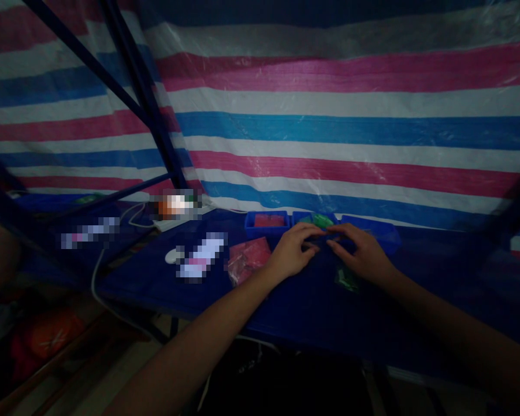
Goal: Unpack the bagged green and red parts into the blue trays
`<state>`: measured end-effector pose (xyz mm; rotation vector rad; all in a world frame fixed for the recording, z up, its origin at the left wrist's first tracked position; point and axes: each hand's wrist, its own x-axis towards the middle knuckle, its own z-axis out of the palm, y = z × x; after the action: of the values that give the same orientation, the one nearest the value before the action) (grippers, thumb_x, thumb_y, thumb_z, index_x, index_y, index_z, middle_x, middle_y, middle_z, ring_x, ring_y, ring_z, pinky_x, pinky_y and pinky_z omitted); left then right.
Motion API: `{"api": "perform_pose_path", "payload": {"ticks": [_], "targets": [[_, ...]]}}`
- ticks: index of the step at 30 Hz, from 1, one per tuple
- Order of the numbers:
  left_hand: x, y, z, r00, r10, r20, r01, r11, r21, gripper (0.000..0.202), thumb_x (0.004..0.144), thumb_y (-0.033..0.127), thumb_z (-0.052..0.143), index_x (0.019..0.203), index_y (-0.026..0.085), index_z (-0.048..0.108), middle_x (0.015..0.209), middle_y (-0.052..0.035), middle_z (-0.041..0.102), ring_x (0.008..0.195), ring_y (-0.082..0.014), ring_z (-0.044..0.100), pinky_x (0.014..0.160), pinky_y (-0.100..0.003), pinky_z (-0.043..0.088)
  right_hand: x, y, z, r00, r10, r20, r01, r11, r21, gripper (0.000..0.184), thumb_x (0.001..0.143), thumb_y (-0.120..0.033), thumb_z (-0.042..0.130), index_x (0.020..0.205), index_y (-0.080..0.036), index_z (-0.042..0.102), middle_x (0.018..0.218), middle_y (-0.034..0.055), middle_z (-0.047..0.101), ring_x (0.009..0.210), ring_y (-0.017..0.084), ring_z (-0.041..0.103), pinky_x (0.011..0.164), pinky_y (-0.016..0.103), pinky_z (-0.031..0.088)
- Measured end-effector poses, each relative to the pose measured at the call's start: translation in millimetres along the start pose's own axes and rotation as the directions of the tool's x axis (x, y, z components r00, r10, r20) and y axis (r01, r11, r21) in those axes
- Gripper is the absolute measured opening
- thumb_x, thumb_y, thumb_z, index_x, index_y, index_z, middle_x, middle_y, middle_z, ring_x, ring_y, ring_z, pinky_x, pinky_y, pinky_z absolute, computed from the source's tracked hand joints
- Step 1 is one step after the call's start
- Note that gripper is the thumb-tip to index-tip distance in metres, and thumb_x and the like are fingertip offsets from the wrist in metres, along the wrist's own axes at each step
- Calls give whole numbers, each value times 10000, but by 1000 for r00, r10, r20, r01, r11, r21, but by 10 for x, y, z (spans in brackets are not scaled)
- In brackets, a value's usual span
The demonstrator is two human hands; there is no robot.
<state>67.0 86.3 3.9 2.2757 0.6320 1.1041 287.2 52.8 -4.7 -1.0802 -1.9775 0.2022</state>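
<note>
My left hand [292,249] and my right hand [361,253] meet over the dark blue table, fingers curled and fingertips almost touching. Whatever lies between the fingertips is too dark and small to make out. Just behind them are a blue bin with green contents [323,221] and another blue bin [385,236] at the right, partly hidden by my right hand. Beside my left wrist lies a pile of pink-red plastic packets [249,257]. A green packet in clear plastic [345,278] lies below my right hand.
A third blue bin [246,224] holds a pink-red packet. To the left are a white round object [174,256], a blurred-out item [203,256], a power strip [186,215] and white cable [96,268]. Blue metal posts [153,124] and striped sheeting [351,133] stand behind. Another person sits far left.
</note>
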Motion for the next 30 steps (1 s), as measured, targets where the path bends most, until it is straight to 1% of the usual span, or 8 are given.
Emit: {"api": "perform_pose_path", "payload": {"ticks": [2, 4, 7, 12, 16, 20, 25, 30], "targets": [[8, 39, 3, 998, -35, -49, 29, 993, -115, 383, 862, 107, 649, 1227, 224, 655, 1304, -102, 588, 1150, -201, 623, 901, -364, 599, -30, -58, 54, 993, 91, 73, -108, 959, 262, 439, 896, -401, 680, 1305, -276, 581, 1200, 92, 703, 1077, 282, 694, 946, 479, 574], [14, 40, 16, 993, -92, -72, 75, 974, -216, 348, 860, 163, 696, 1203, 203, 656, 1288, -112, 601, 1108, -203, 650, 895, -369, 603, -50, -91, 116, 975, 162, 151, -216, 842, 494, 486, 851, -396, 740, 1291, -274, 571, 1122, 77, 734, 1016, 259, 722, 912, 452, 594], [24, -15, 43, 983, -170, -64, 138, 927, -348, 398, 843, 224, 749, 1220, 175, 631, 1275, -135, 632, 1108, -225, 668, 918, -388, 593, -54, -90, 177, 950, 256, 181, -311, 702, 640, 462, 798, -393, 795, 1197, -257, 606, 990, 53, 764, 890, 226, 746, 864, 431, 611], [42, -106, 62, 970, -236, -67, 185, 885, -428, 504, 809, 210, 788, 1274, 167, 597, 1176, -137, 693, 1054, -214, 693, 958, -397, 567, -30, -11, 163, 937, 335, 98, -315, 690, 652, 414, 761, -441, 824, 1063, -222, 645, 946, 63, 769, 834, 222, 744, 807, 419, 627], [36, -133, 54, 969, -244, -24, 209, 872, -443, 466, 837, 221, 764, 1270, 160, 602, 1036, -111, 730, 936, -192, 726, 908, -381, 573, -21, 5, 130, 931, 354, 85, -322, 689, 649, 412, 756, -441, 832, 1047, -214, 648, 930, 64, 767, 801, 219, 747, 804, 420, 626], [31, -169, 59, 961, -271, -48, 222, 868, -443, 486, 820, 242, 786, 1262, 161, 602, 1011, -103, 738, 909, -188, 730, 869, -351, 574, -17, -48, 114, 928, 366, 69, -324, 702, 635, 392, 782, -475, 802, 1038, -212, 664, 924, 66, 768, 805, 225, 746, 793, 428, 632], [32, -174, 68, 945, -324, -52, 267, 850, -453, 449, 820, 284, 789, 1210, 153, 608, 914, -81, 745, 779, -170, 729, 770, -329, 581, -19, -51, 111, 918, 395, 37, -329, 706, 628, 422, 778, -480, 806, 1067, -209, 661, 967, 76, 779, 858, 244, 753, 831, 448, 631], [27, -151, 69, 963, -265, -39, 221, 867, -446, 456, 808, 242, 798, 1217, 165, 612, 973, -87, 746, 882, -183, 733, 850, -345, 572, -11, -32, 104, 911, 413, -1, -319, 705, 634, 418, 744, -452, 840, 1032, -210, 658, 957, 75, 779, 843, 238, 749, 822, 436, 631]]}}
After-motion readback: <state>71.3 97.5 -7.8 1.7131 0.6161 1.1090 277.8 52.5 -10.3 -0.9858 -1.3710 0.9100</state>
